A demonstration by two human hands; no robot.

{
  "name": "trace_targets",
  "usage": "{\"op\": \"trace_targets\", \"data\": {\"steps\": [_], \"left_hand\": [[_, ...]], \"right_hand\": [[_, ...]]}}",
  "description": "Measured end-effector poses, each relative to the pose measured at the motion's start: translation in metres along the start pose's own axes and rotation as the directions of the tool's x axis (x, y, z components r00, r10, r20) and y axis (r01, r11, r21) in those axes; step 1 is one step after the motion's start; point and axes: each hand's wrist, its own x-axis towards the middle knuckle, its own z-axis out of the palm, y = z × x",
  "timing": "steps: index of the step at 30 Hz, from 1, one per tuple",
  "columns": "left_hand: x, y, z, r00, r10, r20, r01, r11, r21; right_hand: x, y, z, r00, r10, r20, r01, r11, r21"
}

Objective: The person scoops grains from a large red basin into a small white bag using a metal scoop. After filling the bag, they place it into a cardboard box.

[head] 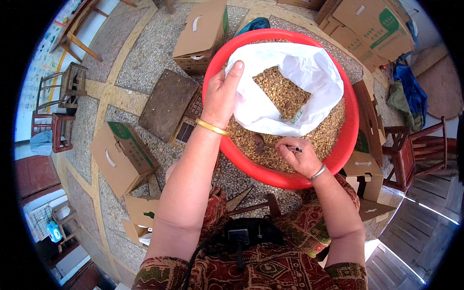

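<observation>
My left hand (225,88) grips the left rim of a white plastic bag (250,112), thumb on top. The bag's mouth gapes upward, and small brown dried pieces (282,88) lie inside. It sits within a large red plastic basin (351,119), which holds a bed of the same loose pieces (250,143). In front of the bag, my right hand (299,156) is closed around the handle of a scoop or ladle (259,142). The tool's brown head rests in or on the loose pieces; its exact shape is hard to make out.
Left of the basin is a platform scale (168,103) with a keypad and display. Cardboard boxes stand beyond it (203,32), to the left (123,156) and at the right (362,165). Wooden chairs (407,154) and a blue tarp (411,92) are farther right.
</observation>
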Motion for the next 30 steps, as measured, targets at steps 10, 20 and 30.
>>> {"op": "trace_targets", "data": {"steps": [10, 20, 30], "left_hand": [[0.001, 0.0, -0.007, 1.0, -0.016, 0.011, 0.016, 1.0, -0.017], [0.001, 0.002, -0.008, 1.0, 0.008, 0.02, -0.009, 1.0, 0.022], [0.0, 0.001, -0.006, 1.0, -0.028, -0.002, 0.028, 0.997, 0.075]], "right_hand": [[-0.005, 0.006, -0.026, 0.99, 0.14, 0.012, -0.134, 0.908, 0.397], [-0.015, -0.011, -0.055, 0.991, 0.075, -0.111, 0.008, 0.796, 0.605], [-0.025, -0.019, -0.084, 0.909, 0.027, -0.417, 0.289, 0.68, 0.674]]}}
